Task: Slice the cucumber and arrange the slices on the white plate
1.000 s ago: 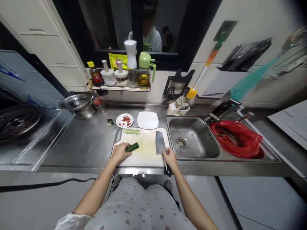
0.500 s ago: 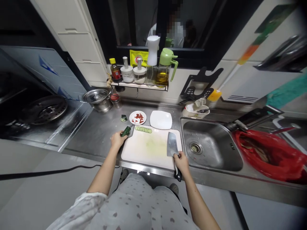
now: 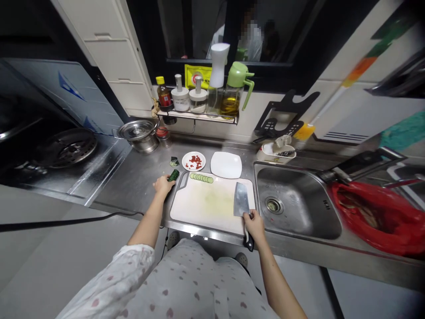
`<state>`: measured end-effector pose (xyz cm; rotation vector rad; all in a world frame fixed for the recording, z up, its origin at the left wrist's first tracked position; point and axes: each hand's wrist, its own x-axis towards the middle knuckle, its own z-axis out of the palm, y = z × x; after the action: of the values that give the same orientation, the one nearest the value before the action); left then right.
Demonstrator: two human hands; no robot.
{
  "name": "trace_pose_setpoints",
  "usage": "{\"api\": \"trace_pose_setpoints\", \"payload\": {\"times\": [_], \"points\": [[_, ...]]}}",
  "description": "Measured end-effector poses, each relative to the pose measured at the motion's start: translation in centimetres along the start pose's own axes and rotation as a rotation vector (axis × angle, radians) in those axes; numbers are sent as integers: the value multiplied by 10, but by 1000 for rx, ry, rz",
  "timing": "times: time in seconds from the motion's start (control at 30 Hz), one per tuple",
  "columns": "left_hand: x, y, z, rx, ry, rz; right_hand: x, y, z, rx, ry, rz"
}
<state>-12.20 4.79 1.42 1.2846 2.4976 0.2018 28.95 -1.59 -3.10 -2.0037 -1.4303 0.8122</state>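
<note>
My left hand (image 3: 162,184) is closed around a piece of dark green cucumber (image 3: 173,175), just left of the cutting board's handle. In my right hand (image 3: 255,223) is the handle of a cleaver (image 3: 241,199), whose broad blade lies over the right side of the white cutting board (image 3: 189,210). A row of overlapping cucumber slices (image 3: 201,178) rests along the board's far edge. Behind the board stand a round plate with chopped red pieces (image 3: 194,161) and a bare white square plate (image 3: 226,165). Dark green cucumber scraps (image 3: 174,161) lie on the counter by the round plate.
A steel sink (image 3: 299,204) adjoins the board on the right, with a red plastic bag (image 3: 375,221) beyond it. At back left sits a lidded pot (image 3: 139,135) near the stove. Bottles and jars fill a wall rack (image 3: 199,116).
My left hand has moved slightly left and away from the board's handle with the cucumber. My right hand keeps its hold on the cleaver. The whole view has shifted a little.
</note>
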Motion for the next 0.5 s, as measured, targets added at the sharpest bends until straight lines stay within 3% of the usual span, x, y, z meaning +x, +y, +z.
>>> {"api": "trace_pose_setpoints", "payload": {"times": [0.2,0.3,0.4,0.5], "points": [[-3,-1,0,44,-13,-11,-1,0,0,-5,-8,7],[-12,7,2,53,156,12,-2,-1,0,-3,-8,1],[-28,28,10,23,260,198,-4,-2,-1,-7,-7,3],[-44,59,25,-27,99,447,-5,-2,-2,-12,-4,10]]}}
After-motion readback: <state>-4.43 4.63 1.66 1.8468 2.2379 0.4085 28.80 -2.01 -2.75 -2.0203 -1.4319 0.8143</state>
